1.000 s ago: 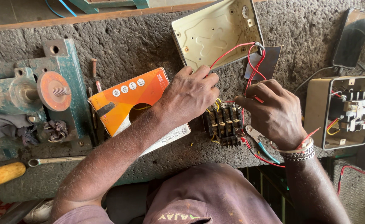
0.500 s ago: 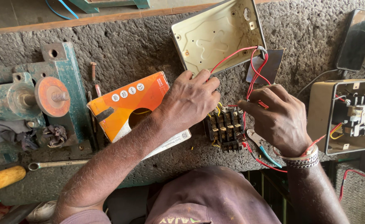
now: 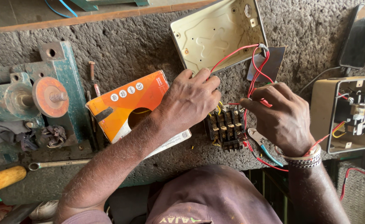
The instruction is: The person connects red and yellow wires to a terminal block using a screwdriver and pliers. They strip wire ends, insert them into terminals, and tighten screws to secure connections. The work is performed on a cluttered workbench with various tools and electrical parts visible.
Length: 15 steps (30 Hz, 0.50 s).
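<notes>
A black terminal block with several screw contacts (image 3: 226, 128) lies on the rough grey bench, with red and yellow wires running from it. My left hand (image 3: 190, 99) rests over the block's upper left corner, fingers curled onto it and the wires. My right hand (image 3: 282, 118) is at the block's right side, pinching a red wire (image 3: 257, 70) that loops up to the open beige metal box lid (image 3: 217, 33). What the fingertips grip beneath is partly hidden.
An orange and white carton (image 3: 130, 103) lies under my left forearm. A teal vise with an orange disc (image 3: 37, 97) stands left, a spanner (image 3: 58, 164) and orange-handled tool (image 3: 2, 180) below it. Pliers (image 3: 261, 145), an open switch box (image 3: 350, 114) and a phone (image 3: 361, 35) sit right.
Both hands have stayed on the terminal block and red wire with only small finger shifts. The view has shifted slightly.
</notes>
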### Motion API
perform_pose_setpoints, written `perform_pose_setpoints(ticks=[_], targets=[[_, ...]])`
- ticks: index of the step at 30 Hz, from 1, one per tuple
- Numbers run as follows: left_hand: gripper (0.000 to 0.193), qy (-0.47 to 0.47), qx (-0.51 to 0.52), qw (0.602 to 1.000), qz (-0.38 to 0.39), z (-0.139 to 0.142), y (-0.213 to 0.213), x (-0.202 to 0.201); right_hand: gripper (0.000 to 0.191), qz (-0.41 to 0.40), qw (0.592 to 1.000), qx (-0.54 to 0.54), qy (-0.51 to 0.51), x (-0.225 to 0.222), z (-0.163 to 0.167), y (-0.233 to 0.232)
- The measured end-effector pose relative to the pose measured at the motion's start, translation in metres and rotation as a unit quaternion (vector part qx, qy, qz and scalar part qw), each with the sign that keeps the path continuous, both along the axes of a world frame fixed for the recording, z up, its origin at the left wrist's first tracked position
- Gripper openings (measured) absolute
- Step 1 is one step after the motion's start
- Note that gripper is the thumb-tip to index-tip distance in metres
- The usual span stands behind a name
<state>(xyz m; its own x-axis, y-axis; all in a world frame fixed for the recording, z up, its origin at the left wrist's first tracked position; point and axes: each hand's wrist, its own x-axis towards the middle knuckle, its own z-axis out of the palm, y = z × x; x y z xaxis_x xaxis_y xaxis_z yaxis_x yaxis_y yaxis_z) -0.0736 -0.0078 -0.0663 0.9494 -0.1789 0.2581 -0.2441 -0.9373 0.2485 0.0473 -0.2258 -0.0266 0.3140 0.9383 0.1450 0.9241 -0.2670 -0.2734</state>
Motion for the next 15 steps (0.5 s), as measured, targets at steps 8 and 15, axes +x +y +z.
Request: perform_pose_setpoints(ticks=[8,15], targets=[[0.017,0.008,0.011,1.000,0.001,-0.0027,-0.0020,-0.0003,0.049,-0.009,1.000,0.013,0.000,-0.0038,0.0004,-0.0021],[0.016,0.008,0.010,1.000,-0.004,-0.0018,-0.0021,-0.0015,0.047,-0.007,1.000,0.010,-0.006,-0.0048,-0.0013,-0.0029]])
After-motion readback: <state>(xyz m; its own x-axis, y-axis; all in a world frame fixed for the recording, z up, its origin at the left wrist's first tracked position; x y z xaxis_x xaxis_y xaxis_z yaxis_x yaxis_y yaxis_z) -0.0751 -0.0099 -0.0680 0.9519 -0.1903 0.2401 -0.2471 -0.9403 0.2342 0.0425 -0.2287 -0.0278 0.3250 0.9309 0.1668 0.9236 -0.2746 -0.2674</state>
